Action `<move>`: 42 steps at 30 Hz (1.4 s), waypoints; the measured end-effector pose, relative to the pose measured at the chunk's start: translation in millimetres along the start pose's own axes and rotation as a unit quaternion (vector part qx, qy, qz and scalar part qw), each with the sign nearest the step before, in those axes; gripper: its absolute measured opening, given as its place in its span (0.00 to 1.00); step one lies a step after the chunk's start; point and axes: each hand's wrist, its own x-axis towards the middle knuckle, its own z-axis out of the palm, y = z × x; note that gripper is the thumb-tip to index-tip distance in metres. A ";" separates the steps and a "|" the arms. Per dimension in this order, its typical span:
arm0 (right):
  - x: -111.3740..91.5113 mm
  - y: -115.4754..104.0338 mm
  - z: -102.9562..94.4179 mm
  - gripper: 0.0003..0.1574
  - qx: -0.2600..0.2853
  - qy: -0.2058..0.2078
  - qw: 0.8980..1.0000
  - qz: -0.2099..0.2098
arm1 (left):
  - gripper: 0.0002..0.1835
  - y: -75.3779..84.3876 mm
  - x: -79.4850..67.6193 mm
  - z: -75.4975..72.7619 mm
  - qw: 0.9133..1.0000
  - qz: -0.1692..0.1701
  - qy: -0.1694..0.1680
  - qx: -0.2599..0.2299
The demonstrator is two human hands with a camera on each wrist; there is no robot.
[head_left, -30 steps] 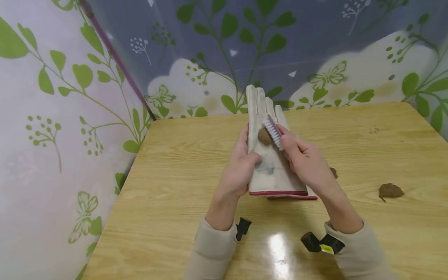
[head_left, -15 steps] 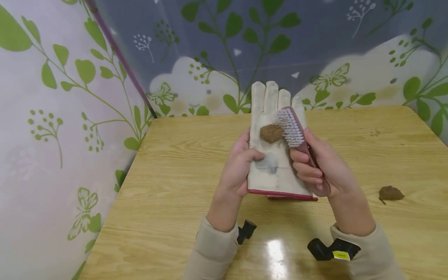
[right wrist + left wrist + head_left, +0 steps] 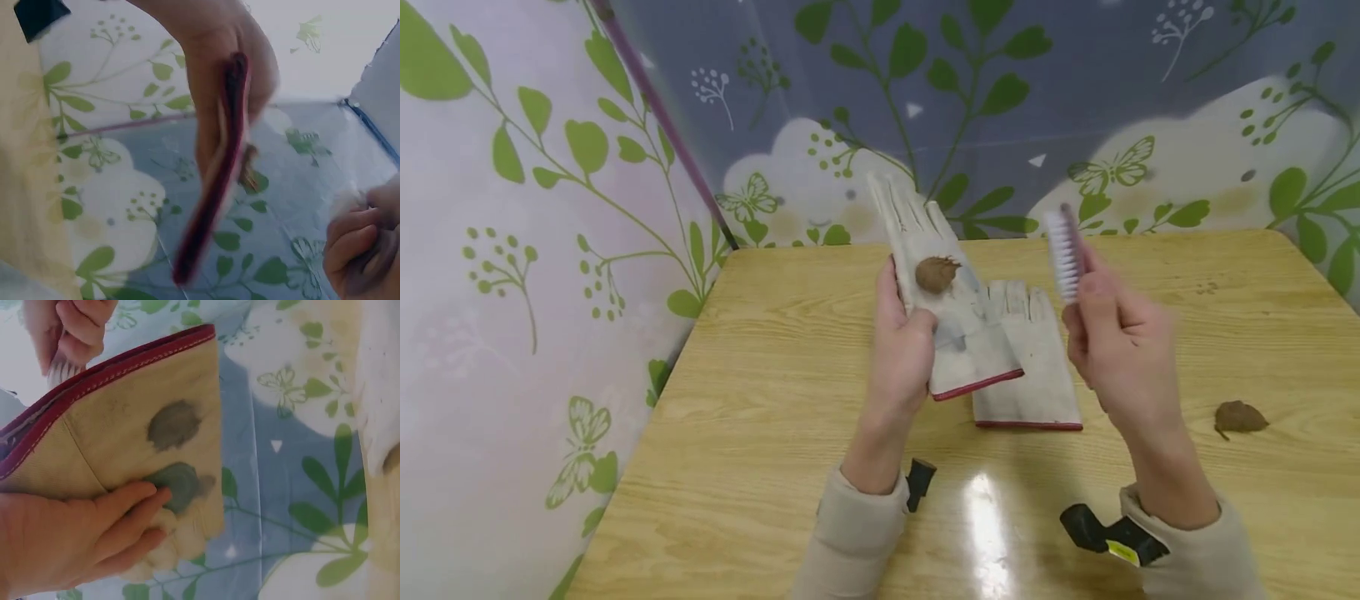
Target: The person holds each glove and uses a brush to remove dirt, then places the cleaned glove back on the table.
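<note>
My left hand (image 3: 907, 354) grips a white work glove (image 3: 951, 312) with a red hem, thumb on the near face and fingers behind. The glove is raised and tilted, its fingers pointing up to the left. On that face sits a brown mud-like clump (image 3: 937, 274), above a grey smudge. The left wrist view shows dark stains (image 3: 174, 425) on its other face. To the right, apart from the glove, my right hand (image 3: 1123, 342) holds a scrub brush (image 3: 1066, 254) with white bristles facing left. In the right wrist view the hem (image 3: 215, 187) is seen edge-on.
A second white glove (image 3: 1030, 367) lies flat on the wooden table (image 3: 760, 400), partly covered by the raised one in the head view. Another brown clump (image 3: 1240, 417) lies at the right. Patterned walls (image 3: 880, 100) stand behind and at the left.
My right hand has drawn the brush off the raised glove, to the right. My left hand has tipped that glove leftward, and more of the second glove now shows.
</note>
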 end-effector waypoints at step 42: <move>-0.6 27.9 24.1 0.24 -0.289 -0.111 0.947 -0.093 | 0.38 -6.5 -0.3 2.2 0.994 0.023 -0.033 0.099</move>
